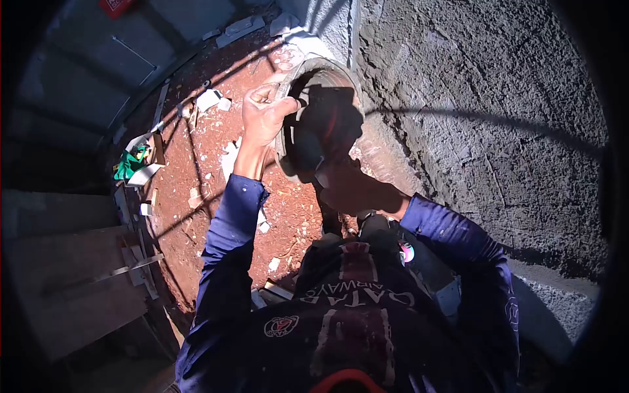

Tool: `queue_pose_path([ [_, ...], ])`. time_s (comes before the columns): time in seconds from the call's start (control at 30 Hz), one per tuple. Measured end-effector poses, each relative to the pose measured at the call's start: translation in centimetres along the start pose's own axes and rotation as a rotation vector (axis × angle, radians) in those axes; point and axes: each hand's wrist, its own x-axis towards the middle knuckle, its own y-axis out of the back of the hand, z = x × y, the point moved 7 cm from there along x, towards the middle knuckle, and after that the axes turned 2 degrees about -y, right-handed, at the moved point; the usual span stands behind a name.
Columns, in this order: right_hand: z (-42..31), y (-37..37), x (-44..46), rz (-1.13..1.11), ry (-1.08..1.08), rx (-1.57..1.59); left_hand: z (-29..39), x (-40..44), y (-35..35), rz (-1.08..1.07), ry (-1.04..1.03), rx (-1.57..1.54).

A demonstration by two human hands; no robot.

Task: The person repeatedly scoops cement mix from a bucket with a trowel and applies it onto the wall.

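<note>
A round, cement-stained container (318, 65) hangs tilted in front of my body, its opening facing up toward me. My left hand (265, 114) is closed around its left rim, with the thumb over the edge. In deep shadow, my right hand (357, 187) is at the container's lower right side; its fingers are too dark to make out, and so is whatever it may hold. The inside of the container is mostly in shadow.
A rough plastered wall (485, 118) rises close on the right. Reddish ground (249, 216) with white scraps lies below. Debris with a green cloth (131, 164) is at the left, near wooden boards (65, 275). A grey wall stands behind.
</note>
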Motion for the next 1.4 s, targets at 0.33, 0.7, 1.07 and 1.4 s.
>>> queue_pose_path([
  [0.33, 9.5, -9.7, -7.7, -0.537, -0.884, 1.072, -13.3, -9.6, 6.4, 0.609, 0.240, -0.244],
  [0.7, 21.3, -16.4, -16.2, -0.680, -0.641, 1.540, -16.6, -28.6, 14.8, 1.081, 0.453, 0.166],
  [1.07, 33.0, 15.1, -16.6, 0.062, -1.271, 0.920, -20.6, -28.0, 7.9, 1.098, 0.605, 0.004],
  [1.4, 15.4, -0.3, -8.6, -0.484, -0.841, 0.989, -16.3, -9.7, 1.5, 0.483, 0.273, -0.259],
])
